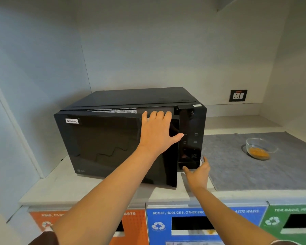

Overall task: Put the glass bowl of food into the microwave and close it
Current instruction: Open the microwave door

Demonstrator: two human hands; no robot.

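A black microwave (102,147) stands on the pale counter, its door slightly ajar at the right edge. My left hand (157,133) lies flat on the door's upper right, fingers hooked over its top edge. Lower down, my right hand (198,171) has its fingers spread and a fingertip at the wide button at the bottom of the control panel (191,138). The glass bowl (260,148), holding orange-yellow food, sits apart on a grey mat (245,174) to the right of the microwave.
A wall socket (238,95) is on the back wall at right. Below the counter edge are orange (134,225), blue (166,227) and green (290,221) waste bin fronts with slots. A white wall closes the left side.
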